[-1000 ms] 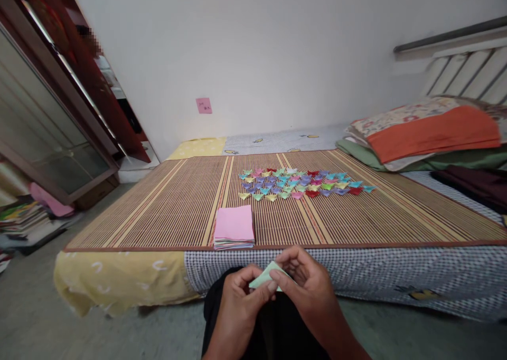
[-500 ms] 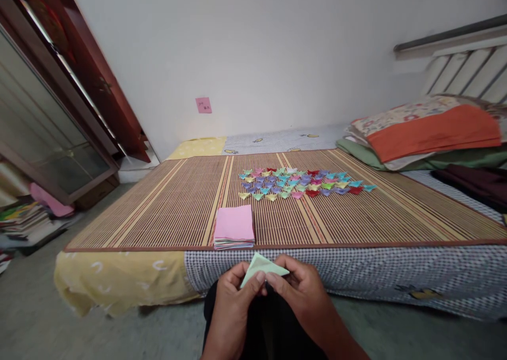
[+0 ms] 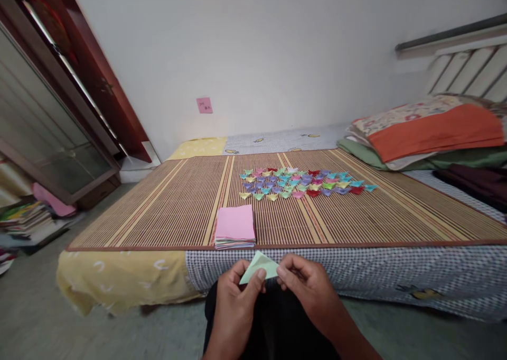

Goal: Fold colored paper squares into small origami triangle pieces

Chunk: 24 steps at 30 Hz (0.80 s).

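Note:
A light green sheet of paper point(image 3: 260, 265), folded into a triangle, is held above my lap. My left hand point(image 3: 240, 291) pinches it from the left, thumb on its front face. At the triangle's right corner, the thumb and fingers of my right hand point(image 3: 303, 278) are closed on the paper. Just beyond my hands, a stack of square paper point(image 3: 235, 223) with a pink sheet on top lies at the mat's front edge. Farther back, several rows of small folded paper pieces point(image 3: 298, 186) in many colours are spread on the mat.
A striped woven mat point(image 3: 158, 206) covers the bed. Folded bedding point(image 3: 431, 132) is piled at the right, with dark cloth point(image 3: 473, 185) in front of it. A pink note point(image 3: 205, 105) is stuck on the wall. Books point(image 3: 27, 217) stand at the far left.
My right thumb has slid from the middle of the triangle's lower edge to its right corner. My left hand keeps its pinch.

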Each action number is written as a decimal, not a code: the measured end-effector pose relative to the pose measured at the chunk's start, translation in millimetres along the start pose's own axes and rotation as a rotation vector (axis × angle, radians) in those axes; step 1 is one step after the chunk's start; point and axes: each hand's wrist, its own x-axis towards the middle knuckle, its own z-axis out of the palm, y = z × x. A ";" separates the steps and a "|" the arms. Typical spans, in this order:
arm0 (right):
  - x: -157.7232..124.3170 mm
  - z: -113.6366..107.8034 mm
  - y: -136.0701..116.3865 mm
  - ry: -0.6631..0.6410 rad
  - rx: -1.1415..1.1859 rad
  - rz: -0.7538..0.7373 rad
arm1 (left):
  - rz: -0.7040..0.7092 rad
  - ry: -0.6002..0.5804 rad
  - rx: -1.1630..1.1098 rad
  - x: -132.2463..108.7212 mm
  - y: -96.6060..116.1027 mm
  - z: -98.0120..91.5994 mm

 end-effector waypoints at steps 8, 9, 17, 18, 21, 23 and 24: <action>2.0 16.2 -1.7 0.088 -0.057 -0.096 | -0.011 -0.092 0.023 -2.3 3.4 8.8; 1.7 17.1 -0.4 0.106 -0.077 -0.096 | -0.035 -0.106 0.000 -2.6 3.0 8.0; 3.8 11.6 3.9 0.112 -0.135 -0.129 | -0.075 -0.147 -0.032 -4.1 0.3 2.2; 4.6 9.9 3.7 0.119 -0.137 -0.129 | -0.077 -0.189 -0.037 -3.8 0.8 0.9; 6.2 4.5 2.6 0.142 -0.148 -0.123 | -0.102 -0.267 -0.086 -1.8 2.8 -4.7; 6.3 2.6 1.3 0.151 -0.145 -0.121 | -0.110 -0.241 -0.096 0.3 3.5 -7.4; 6.3 2.7 0.5 0.148 -0.138 -0.117 | -0.108 -0.227 -0.091 1.3 3.6 -7.7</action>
